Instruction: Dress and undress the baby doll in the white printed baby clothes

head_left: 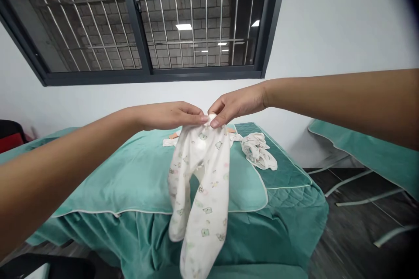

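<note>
A pair of white baby pants (206,209) with small printed figures hangs in front of me, both legs dangling over the bed's near edge. My left hand (178,114) pinches the waistband from the left. From the right, my right hand (231,105) grips the same waistband, its fingertips close to the left thumb. Behind the pants, something in white clothing with skin-coloured parts (231,130) lies on the bed, perhaps a doll; most of it is hidden. A crumpled white printed cloth (258,150) rests to the right.
The bed (281,209) wears a green quilted cover, with a lighter green pillow or pad (114,174) on top. A barred window (150,26) is in the wall behind. Green fabric with trailing straps (369,152) stands at right. A dark object (52,266) sits at lower left.
</note>
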Motion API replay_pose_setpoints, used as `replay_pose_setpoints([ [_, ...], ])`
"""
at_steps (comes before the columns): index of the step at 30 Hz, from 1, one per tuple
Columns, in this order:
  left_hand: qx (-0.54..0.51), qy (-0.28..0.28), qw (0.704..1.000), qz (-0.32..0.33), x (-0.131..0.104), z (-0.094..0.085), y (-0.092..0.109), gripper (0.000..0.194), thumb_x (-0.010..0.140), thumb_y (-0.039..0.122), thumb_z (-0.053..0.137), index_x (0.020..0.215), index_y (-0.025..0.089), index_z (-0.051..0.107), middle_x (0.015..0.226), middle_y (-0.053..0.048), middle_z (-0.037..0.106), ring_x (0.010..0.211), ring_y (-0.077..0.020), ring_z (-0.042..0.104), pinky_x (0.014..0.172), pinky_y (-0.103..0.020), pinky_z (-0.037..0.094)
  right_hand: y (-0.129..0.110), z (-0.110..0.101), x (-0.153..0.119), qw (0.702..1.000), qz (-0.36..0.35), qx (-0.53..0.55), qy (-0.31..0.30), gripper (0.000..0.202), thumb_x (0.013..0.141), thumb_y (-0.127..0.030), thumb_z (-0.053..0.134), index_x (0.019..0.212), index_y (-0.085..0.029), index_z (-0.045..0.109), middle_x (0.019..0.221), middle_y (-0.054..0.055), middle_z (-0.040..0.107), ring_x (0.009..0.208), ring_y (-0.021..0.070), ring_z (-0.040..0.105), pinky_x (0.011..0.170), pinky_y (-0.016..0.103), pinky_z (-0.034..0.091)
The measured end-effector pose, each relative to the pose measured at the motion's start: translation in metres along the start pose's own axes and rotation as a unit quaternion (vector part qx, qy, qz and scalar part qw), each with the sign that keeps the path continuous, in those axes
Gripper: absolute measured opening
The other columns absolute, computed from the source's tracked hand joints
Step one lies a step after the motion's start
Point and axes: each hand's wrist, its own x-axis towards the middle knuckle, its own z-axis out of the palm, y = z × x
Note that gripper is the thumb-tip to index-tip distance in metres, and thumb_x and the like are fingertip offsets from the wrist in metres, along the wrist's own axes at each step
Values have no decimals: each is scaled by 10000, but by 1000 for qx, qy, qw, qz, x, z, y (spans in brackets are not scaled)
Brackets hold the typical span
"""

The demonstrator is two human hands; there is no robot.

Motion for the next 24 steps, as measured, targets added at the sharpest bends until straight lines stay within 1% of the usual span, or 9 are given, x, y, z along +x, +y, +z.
replay_pose_setpoints([
  [3, -33, -56, 998, 20, 1, 6, 4, 262, 745, 447, 711, 824, 204, 651, 790, -24, 634, 739, -187, 596, 616, -263, 457, -1, -5, -7, 998, 25, -47, -18, 274, 685, -396, 816, 856, -190, 760, 911, 31, 754, 925, 190, 669, 871, 318, 487],
  [6, -40, -68, 996, 35, 1, 3, 7, 272, 753, 455, 693, 794, 198, 612, 753, -3, 588, 689, -148, 547, 604, -243, 424, -4, -10, -13, 988, 86, -122, -49, 386, 638, -415, 845, 951, -202, 767, 1004, 16, 754, 1034, 210, 652, 943, 316, 460],
  [8, -11, -72, 997, 28, 2, -2, 6, 311, 747, 491, 688, 763, 190, 613, 732, -1, 575, 685, -142, 534, 625, -244, 415, -3, -14, -17, 973, 135, -180, -58, 447, 614, -457, 854, 970, -200, 771, 1043, 18, 753, 1079, 237, 641, 966, 322, 452],
  [10, 41, -107, 993, 11, 2, -7, 3, 352, 748, 542, 669, 758, 192, 637, 751, -10, 602, 708, -154, 542, 652, -249, 414, 2, -20, -20, 961, 171, -211, -52, 479, 636, -530, 823, 969, -189, 774, 1035, 30, 755, 1071, 252, 650, 956, 331, 462],
  [12, 105, -159, 982, -15, 3, -10, -3, 397, 760, 594, 632, 748, 197, 652, 760, -19, 630, 710, -165, 545, 651, -251, 405, 11, -26, -21, 957, 196, -210, -45, 509, 675, -591, 774, 968, -175, 772, 982, 45, 759, 1006, 246, 679, 924, 336, 481],
  [14, 150, -174, 972, -37, 4, -9, -12, 427, 784, 619, 587, 734, 199, 646, 755, -26, 644, 692, -168, 540, 633, -253, 390, 20, -30, -21, 958, 206, -195, -38, 521, 693, -614, 750, 946, -159, 771, 926, 55, 761, 917, 228, 704, 894, 335, 497],
  [17, 158, -89, 982, -42, 9, -6, -27, 423, 800, 606, 574, 713, 195, 622, 740, -29, 643, 675, -166, 537, 611, -257, 371, 27, -31, -13, 969, 174, -173, -14, 504, 702, -614, 748, 907, -153, 767, 908, 63, 763, 858, 213, 712, 878, 329, 506],
  [20, 94, 68, 993, -37, 17, -3, -40, 376, 790, 560, 622, 731, 189, 606, 724, -24, 617, 667, -159, 534, 592, -259, 364, 25, -24, 5, 989, 87, -120, 23, 482, 718, -597, 754, 915, -158, 760, 927, 68, 757, 894, 220, 710, 887, 333, 506],
  [24, -29, 256, 966, -20, 25, -3, -61, 276, 794, 454, 660, 875, 192, 621, 722, 2, 564, 633, -128, 479, 583, -250, 359, 20, -19, 49, 997, -38, -30, 62, 429, 793, -556, 723, 968, -165, 736, 1001, 78, 733, 973, 222, 696, 924, 349, 499],
])
